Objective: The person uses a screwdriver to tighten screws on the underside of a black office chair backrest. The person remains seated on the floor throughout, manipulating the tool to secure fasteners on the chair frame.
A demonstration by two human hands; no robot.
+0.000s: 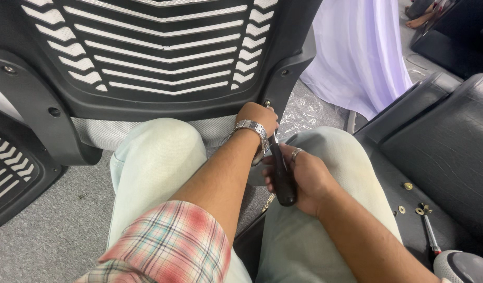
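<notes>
Two hands at work: both meet at the lower right corner of a black plastic chair back (147,47), which stands on end between the seated person's knees.
Right hand (304,178): wrapped firmly round the dark handle of a screwdriver (281,175); a ring shows on one finger.
Left hand (258,116): curled narrow round the upper end of the shaft, pressed against the frame; a metal wristwatch (252,128) sits on the wrist. Whether it pinches a screw cannot be told.
Screwdriver: slanted up and away from the person, its tip hidden behind the left hand at the corner of the frame.
Chair back: slotted white-and-black panel facing the camera, grey mesh edge along the bottom, touching the pale trousers.
Work done, as judged: the curved side bracket (37,99) at left already carries seated fasteners, so that side looks fixed.
Work in hand, as judged: the fastener at the right corner is being driven or loosened; direction cannot be told.
Work left, as judged: loose small hardware (407,186) and a second hand tool (429,228) lie on the black seat cushion (440,152) at right, suggesting further fixings wait.
Surroundings: grey carpet (58,220) underfoot, another slotted panel (11,167) at far left, pale purple cloth (356,52) and clear plastic wrap beyond.
</notes>
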